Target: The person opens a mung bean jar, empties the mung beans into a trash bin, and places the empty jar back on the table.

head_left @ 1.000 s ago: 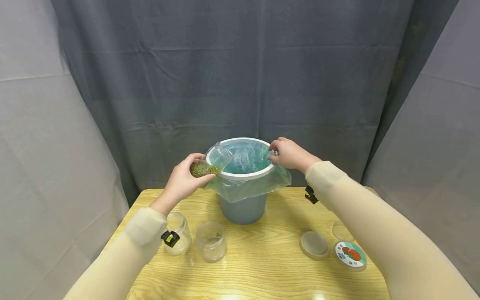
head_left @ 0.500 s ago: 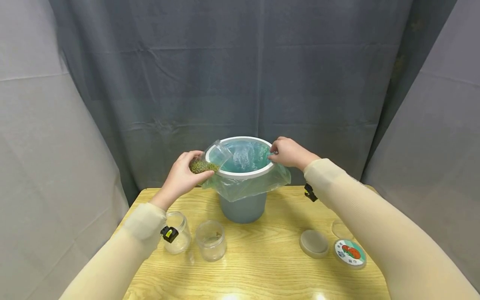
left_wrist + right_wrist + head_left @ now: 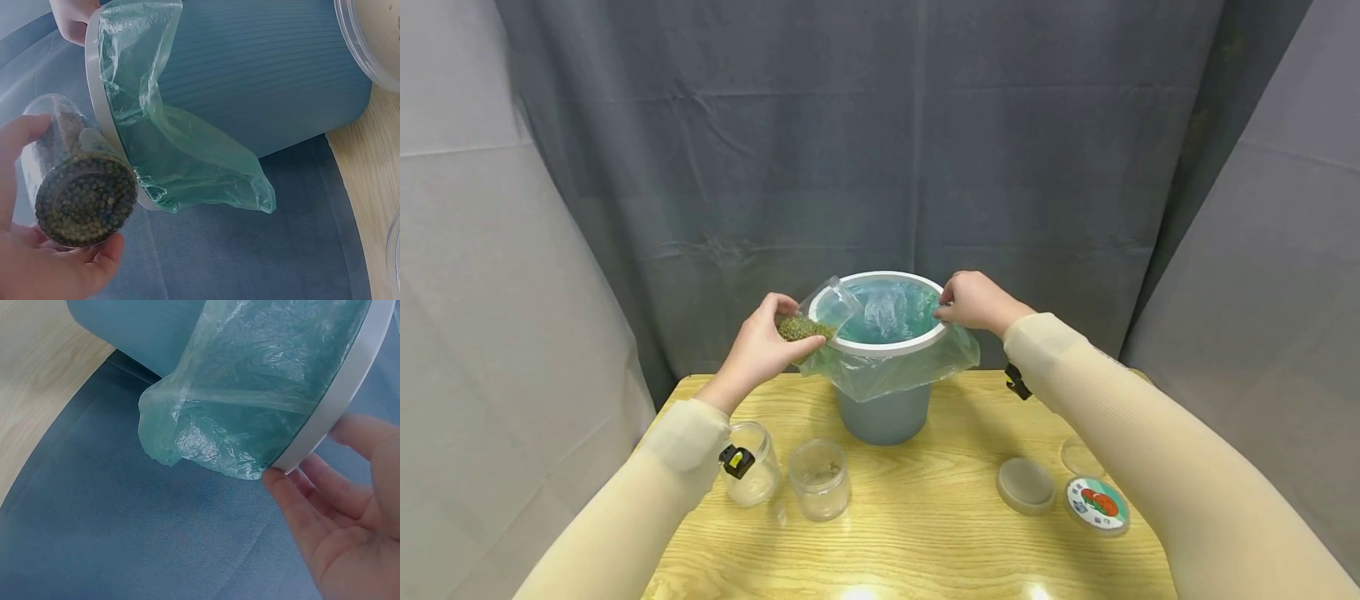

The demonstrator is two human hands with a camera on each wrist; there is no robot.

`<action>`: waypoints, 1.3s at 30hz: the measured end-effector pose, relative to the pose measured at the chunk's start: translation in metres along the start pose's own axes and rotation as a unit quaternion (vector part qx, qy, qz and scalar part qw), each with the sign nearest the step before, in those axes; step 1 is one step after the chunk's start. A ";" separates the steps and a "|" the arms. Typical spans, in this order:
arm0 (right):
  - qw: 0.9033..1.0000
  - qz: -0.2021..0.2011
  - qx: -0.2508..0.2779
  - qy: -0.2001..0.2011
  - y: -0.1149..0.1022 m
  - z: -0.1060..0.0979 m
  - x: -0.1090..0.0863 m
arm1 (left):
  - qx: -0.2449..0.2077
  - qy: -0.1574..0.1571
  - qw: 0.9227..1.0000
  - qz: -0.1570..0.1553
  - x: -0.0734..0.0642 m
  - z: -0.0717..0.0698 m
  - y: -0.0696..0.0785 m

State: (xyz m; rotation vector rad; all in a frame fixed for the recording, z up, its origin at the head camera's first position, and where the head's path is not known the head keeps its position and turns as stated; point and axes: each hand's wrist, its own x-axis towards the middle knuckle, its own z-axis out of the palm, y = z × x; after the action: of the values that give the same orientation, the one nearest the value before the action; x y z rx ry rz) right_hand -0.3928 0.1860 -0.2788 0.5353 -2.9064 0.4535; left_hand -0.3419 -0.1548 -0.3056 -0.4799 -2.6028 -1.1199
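Note:
My left hand (image 3: 762, 340) grips a clear jar (image 3: 833, 303) tipped toward the trash bin (image 3: 882, 415), its mouth over the left part of the white rim (image 3: 886, 348). Small green beans (image 3: 802, 328) lie in its lower side. In the left wrist view, the beans (image 3: 86, 200) show through the jar's base, with my fingers and thumb around the wall. A thin green trash bag (image 3: 891, 373) lines the bin and hangs outside. On the opposite side, my right hand (image 3: 981, 302) pinches the rim (image 3: 342, 387) between thumb and fingers.
Two clear open jars stand at the table's left: one jar (image 3: 751, 479) beside my left sleeve, another jar (image 3: 820, 492) with a few specks inside. At right lie a plain lid (image 3: 1026, 486), a lid with a tomato picture (image 3: 1097, 505) and a clear disc (image 3: 1081, 457). Grey curtains surround the table.
My left hand and the jar have shifted slightly left and up, the jar still tipped with beans in it. My right hand stays on the rim.

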 end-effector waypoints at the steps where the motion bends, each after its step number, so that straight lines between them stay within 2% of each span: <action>1: 1.000 0.000 0.001 0.000 0.000 0.000 0.000 | -0.001 0.001 1.000 0.000 0.000 0.000 0.000; 12: 1.000 0.001 -0.003 -0.007 0.001 -0.001 -0.002 | 0.009 -0.001 1.000 0.006 0.000 0.000 0.003; 20: 0.999 0.011 -0.004 -0.039 -0.002 -0.010 -0.006 | 0.018 -0.003 1.000 0.006 -0.001 -0.001 0.005; 29: 0.997 0.033 -0.003 -0.063 -0.005 -0.018 -0.008 | 0.021 0.012 0.999 0.022 -0.001 -0.003 0.003; 39: 0.997 0.033 -0.010 -0.068 -0.003 -0.017 -0.006 | 0.033 -0.005 0.999 0.039 0.002 -0.008 0.002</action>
State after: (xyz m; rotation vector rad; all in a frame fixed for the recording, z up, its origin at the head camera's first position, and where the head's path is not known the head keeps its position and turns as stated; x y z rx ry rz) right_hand -0.3843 0.1911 -0.2630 0.4874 -3.0633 0.4099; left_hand -0.3423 -0.1589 -0.2986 -0.5677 -2.5957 -1.0054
